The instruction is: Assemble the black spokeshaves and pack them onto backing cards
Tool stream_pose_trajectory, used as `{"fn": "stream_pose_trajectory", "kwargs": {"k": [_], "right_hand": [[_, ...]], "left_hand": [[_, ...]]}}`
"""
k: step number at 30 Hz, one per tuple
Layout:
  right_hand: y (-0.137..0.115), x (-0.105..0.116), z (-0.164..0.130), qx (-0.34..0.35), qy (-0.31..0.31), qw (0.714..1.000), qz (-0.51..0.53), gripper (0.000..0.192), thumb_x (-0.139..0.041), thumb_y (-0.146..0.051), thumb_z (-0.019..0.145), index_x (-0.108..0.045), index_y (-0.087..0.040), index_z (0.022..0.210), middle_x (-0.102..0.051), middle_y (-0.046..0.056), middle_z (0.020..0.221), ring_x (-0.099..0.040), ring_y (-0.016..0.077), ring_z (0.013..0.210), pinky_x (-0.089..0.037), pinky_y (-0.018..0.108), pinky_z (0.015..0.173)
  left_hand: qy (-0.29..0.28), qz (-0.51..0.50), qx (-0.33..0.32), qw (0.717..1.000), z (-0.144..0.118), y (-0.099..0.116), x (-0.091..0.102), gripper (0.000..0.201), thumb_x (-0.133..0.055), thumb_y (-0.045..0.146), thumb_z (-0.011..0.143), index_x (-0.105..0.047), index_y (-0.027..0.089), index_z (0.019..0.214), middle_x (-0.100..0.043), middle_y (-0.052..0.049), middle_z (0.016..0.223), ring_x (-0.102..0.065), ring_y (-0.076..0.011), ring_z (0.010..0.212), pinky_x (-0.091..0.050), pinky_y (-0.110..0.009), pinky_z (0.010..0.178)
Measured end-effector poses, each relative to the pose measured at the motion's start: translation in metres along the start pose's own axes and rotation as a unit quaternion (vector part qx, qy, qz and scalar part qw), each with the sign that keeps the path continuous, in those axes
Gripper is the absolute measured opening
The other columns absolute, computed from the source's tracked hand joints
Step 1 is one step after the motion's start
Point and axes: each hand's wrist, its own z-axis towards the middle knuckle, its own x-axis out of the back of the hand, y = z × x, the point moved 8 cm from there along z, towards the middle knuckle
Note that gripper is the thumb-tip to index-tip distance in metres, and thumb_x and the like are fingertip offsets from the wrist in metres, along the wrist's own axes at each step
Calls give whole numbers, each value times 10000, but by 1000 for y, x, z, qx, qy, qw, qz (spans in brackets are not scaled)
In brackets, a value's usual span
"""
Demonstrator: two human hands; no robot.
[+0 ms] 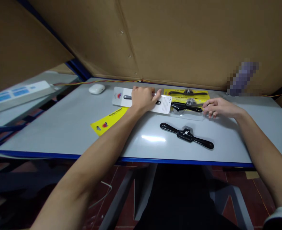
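My left hand lies over a white card pack, its fingers curled over the far edge and the thumb spread along the card. Part of a dark handle shows on either side of this hand. At the right, my right hand has bent fingers, the tips at the end of a clear-plastic spokeshave pack. A black spokeshave lies in or on that pack; which, I cannot tell. Nearer me, a loose black spokeshave rests on the table. Beneath my left forearm is a yellow card.
Behind the packs lies another yellow spokeshave pack. A white mouse-like object sits at the back left of the table. Cardboard walls enclose the back. A power strip is at the left, and a blurred purple object stands back right.
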Motion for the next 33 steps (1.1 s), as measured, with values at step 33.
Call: {"fn": "stream_pose_trajectory", "kwargs": {"k": [33], "right_hand": [[-28,-33,1,154,-63,983,77,427,-955,-535,819,-675,-215,855,-816,41,768,-789,182,728,-671,330,744]], "left_hand": [[-89,88,-151,980,-15,55,-3,609,-318,495,1105,-809,170,950,-781,-161,937,-686,-269,803,-272,-377,629]]}}
